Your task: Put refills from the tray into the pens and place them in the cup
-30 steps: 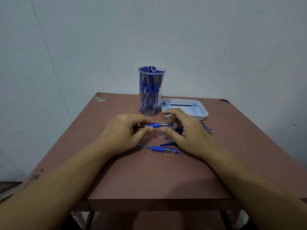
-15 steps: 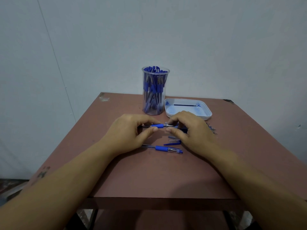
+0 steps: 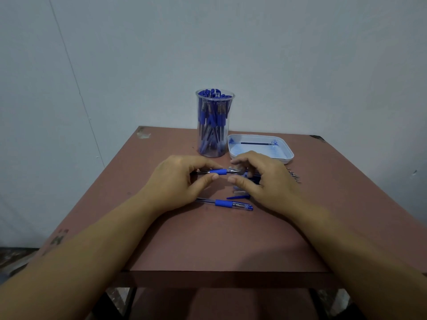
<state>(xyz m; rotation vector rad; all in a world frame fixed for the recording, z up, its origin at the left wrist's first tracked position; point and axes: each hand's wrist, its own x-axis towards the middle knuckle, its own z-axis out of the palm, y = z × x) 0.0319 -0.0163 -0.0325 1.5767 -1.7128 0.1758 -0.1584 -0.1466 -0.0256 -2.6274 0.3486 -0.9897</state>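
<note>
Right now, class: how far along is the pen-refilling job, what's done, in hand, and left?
Done: the cup holds many blue pens. In hand: the left hand pinches a pen, the right hand curled near its tip; contact unclear. Left: one refill in the tray, one loose pen lying on the table.

Left grip point(image 3: 178, 181) and right grip point(image 3: 265, 182) bare, nails short; bare forearms point(image 3: 97, 257), a small dark blocky tattoo point(image 3: 59, 239) on the left.

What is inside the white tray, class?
One thin dark refill lies along the far side of the white tray, with blue marks near both far corners. The right hand covers part of its near edge, so anything there is hidden.
</note>
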